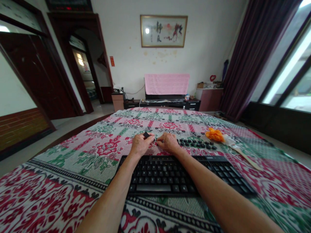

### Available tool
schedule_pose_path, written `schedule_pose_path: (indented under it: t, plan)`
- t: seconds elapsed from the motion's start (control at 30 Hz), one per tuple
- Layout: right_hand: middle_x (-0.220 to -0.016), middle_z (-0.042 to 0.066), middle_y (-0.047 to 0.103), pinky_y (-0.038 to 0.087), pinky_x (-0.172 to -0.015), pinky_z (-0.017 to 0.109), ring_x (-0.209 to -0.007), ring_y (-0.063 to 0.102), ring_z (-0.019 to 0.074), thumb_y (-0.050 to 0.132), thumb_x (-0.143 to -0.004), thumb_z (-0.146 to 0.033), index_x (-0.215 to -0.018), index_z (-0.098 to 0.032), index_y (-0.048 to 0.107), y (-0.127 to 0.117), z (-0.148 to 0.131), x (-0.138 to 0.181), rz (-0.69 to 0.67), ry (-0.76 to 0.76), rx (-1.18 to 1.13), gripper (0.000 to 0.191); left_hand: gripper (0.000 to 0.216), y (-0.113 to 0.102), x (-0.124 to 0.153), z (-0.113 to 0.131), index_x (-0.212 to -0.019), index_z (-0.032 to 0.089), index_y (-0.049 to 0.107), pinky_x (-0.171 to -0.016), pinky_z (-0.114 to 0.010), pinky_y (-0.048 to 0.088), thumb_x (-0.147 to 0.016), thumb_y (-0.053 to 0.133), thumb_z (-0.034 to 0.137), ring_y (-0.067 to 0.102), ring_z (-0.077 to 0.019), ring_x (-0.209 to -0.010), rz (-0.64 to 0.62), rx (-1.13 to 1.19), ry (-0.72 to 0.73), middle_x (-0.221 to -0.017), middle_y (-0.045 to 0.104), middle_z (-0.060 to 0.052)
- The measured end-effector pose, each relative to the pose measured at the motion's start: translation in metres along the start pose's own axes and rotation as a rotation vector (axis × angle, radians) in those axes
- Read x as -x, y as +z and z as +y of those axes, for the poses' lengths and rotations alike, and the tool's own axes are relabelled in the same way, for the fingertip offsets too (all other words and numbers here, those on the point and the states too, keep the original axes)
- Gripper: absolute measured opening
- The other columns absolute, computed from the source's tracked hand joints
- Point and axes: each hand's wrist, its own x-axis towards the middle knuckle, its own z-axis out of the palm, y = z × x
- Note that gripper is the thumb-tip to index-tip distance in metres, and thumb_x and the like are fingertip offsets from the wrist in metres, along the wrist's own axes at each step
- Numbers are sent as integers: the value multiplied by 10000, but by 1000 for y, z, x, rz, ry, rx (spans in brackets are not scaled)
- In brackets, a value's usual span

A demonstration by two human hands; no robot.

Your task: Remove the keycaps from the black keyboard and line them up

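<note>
A black computer keyboard (155, 173) lies flat on the patterned cloth in front of me, under my forearms. Just beyond its back edge, my left hand (141, 143) is closed on a small black piece that looks like a keycap (146, 134). Close beside it, my right hand (168, 142) has its fingers bent and pressed together near the left fingertips. Whatever it pinches is too small to make out. Loose black keycaps (198, 143) are spread in rows on the cloth, to the right of my right hand.
An orange cloth flower-like bunch (215, 134) lies right of the keycaps, beside a brush with a pale handle (247, 159). The floral cloth (104, 145) covers the large table. Beyond stand a low black cabinet (162, 104) and a screen under a pink cover (167, 84).
</note>
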Motion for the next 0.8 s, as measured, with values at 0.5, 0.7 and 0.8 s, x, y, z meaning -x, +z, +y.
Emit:
schedule_pose_path:
  t: [0.5, 0.7, 0.8]
  plan:
    - [-874, 54, 625, 338, -709, 287, -818, 529, 188, 488, -749, -378, -892, -260, 680, -6, 0, -5, -51, 52, -35, 267, 308, -1, 1, 4, -852, 161, 680, -559, -211, 445, -661, 560, 371, 601, -134, -577, -11, 22, -27, -636, 661, -16]
    - [-763, 59, 663, 341, -602, 226, -695, 563, 154, 445, -753, -268, -829, -193, 688, -18, 2, -6, -135, 65, -33, 265, 295, -4, 6, 17, -847, 137, 664, -494, -192, 418, -631, 581, 321, 573, -116, -534, -86, 87, -127, -586, 632, -12]
    - [-708, 59, 663, 341, -566, 217, -638, 563, 145, 455, -729, -248, -775, -170, 692, -26, 3, 0, -148, 58, -65, 254, 269, -10, 10, 27, -821, 121, 656, -472, -180, 402, -615, 592, 281, 563, -105, -520, -254, 107, -186, -577, 618, -14]
